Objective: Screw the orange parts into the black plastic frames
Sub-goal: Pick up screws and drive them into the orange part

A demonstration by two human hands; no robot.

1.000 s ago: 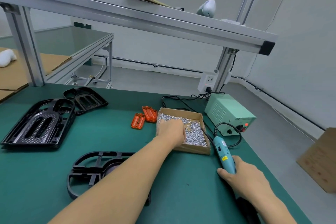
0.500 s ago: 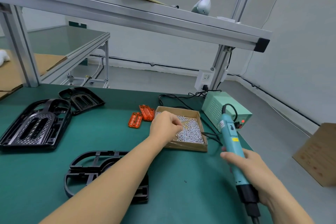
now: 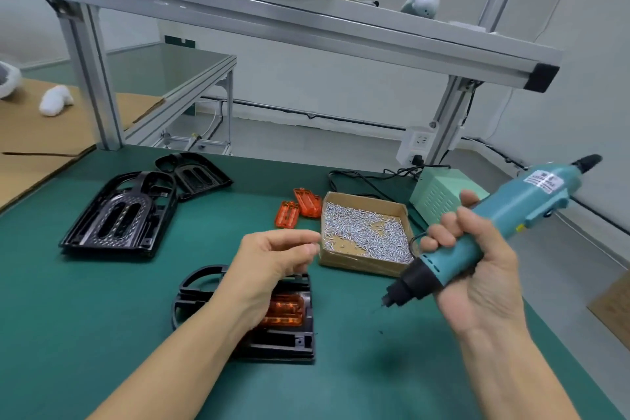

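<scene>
Frame (image 3: 300,341), black and ribbed, cradles a translucent orange part (image 3: 284,310); left hand (image 3: 272,262) pinches, contents blurred; right hand (image 3: 477,269) grips screwdriver (image 3: 494,225).

1. A black plastic frame (image 3: 300,343) lies flat on the green mat, partly hidden under the left forearm.
2. An orange part (image 3: 286,310), translucent and ribbed, sits in that frame's recess.
3. Two loose orange parts (image 3: 297,209) lie side by side just left of the screw box (image 3: 363,232).
4. A stack of black frames (image 3: 119,215) rests at far left, with another frame (image 3: 194,174) behind it.
</scene>
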